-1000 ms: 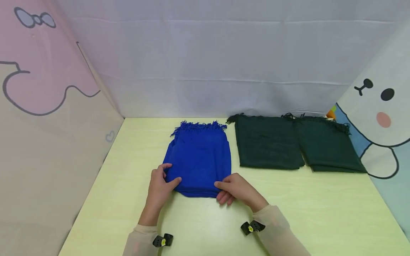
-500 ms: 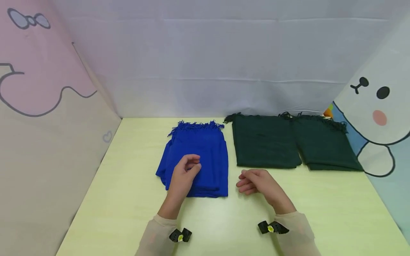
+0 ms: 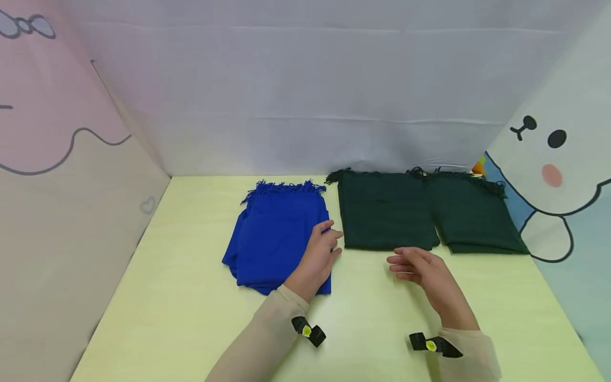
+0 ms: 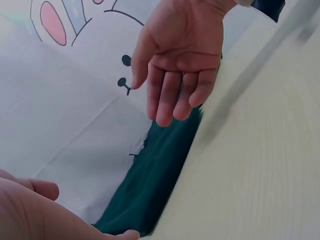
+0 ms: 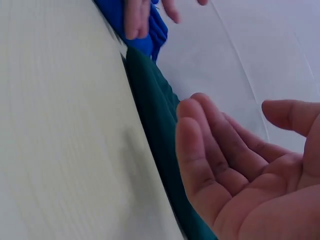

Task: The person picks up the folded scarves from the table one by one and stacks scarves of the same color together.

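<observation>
Left of the middle cloth (image 3: 389, 212), the blue cloth (image 3: 274, 239) lies folded on the tabletop (image 3: 172, 286), probably light, soft and floppy, best taken by its front fold (image 3: 255, 279) (the fringe (image 3: 285, 188) may snag). Over its edge towards the middle cloth, the left grip (image 3: 317, 259) is loose, holding nothing. Before the middle cloth, the right grip (image 3: 426, 276) is relaxed; only the wrist views show its bare palm

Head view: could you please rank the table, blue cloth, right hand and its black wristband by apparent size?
1. Table
2. Blue cloth, partly covered by the left hand
3. Right hand
4. Black wristband
</observation>
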A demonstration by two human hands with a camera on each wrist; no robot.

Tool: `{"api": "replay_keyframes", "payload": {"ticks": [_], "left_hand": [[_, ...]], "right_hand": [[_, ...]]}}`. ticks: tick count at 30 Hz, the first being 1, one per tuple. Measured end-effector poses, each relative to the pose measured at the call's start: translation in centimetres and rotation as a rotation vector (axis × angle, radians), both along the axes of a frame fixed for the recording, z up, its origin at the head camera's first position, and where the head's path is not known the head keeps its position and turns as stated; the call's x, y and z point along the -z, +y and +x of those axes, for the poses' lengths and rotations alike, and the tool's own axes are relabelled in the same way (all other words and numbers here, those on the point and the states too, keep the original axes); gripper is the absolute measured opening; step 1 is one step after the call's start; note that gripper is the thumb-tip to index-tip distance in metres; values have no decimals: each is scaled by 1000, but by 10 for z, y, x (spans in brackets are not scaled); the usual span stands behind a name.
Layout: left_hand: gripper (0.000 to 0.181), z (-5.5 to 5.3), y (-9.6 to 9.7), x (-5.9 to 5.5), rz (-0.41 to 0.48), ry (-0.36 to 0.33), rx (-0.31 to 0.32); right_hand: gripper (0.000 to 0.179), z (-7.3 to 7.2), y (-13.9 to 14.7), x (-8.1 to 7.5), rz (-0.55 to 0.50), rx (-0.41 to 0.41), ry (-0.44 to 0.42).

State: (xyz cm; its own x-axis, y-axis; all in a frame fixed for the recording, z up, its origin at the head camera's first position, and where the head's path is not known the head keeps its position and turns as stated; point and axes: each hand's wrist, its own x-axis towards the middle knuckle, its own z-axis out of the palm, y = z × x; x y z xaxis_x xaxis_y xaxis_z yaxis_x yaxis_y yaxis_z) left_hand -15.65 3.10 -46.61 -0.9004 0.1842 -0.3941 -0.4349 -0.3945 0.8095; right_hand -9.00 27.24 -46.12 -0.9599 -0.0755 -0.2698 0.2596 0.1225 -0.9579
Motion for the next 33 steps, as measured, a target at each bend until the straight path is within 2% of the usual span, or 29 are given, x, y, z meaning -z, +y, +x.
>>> {"api": "replay_keyframes", "payload": {"ticks": [5,10,12,16,18,19,21,24,26,29,33], "left_hand": [[63,-5,9,5,33,-104,-43],[60,-11,15,11,40,-128,-66],[59,-16,20,15,-1,-106,-45],[55,-27,32,20,-168,-24,8],[55,-32,38,19,-187,-1,13],[56,-33,40,19,-168,-2,6],[59,-36,44,19,-76,-12,-12],[65,-39,49,18,60,-52,-47],[68,-40,51,19,115,-70,-66],[72,-41,53,21,147,-82,-88],[79,-40,57,25,148,-99,-71]], "right_hand": [[62,9,15,0,44,-4,34],[60,19,26,4,-11,44,56],[59,21,31,6,-18,73,68],[58,25,39,10,11,126,73],[59,27,42,10,13,147,72],[59,27,43,11,-4,155,71],[58,28,44,12,-58,172,78],[53,28,46,14,-176,185,96],[46,28,48,17,-251,177,107],[35,29,47,21,-330,155,110],[30,29,45,26,-409,146,98]]}}
